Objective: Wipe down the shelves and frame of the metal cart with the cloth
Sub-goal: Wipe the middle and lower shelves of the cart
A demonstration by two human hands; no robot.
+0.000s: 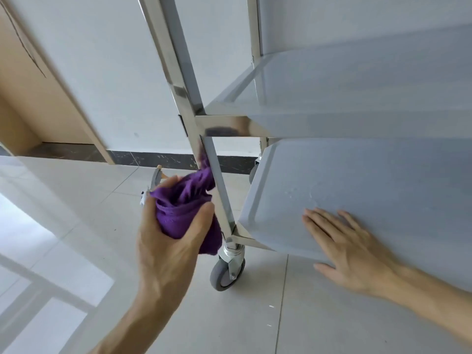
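The left hand (168,241) has its fingers curled tight around a bunched purple cloth (186,208), whose upper fold presses against the near upright post (217,185) of the metal cart (194,108). The cloth is knitted in texture and crumpled (one tail hangs below the palm). The right hand (352,251) lies flat, fingers spread and gripping nothing, on the grey bottom shelf (357,175), near its front corner. Water droplets (301,194) mark that shelf just beyond the fingertips. A grey caster (226,274) stands under the post.
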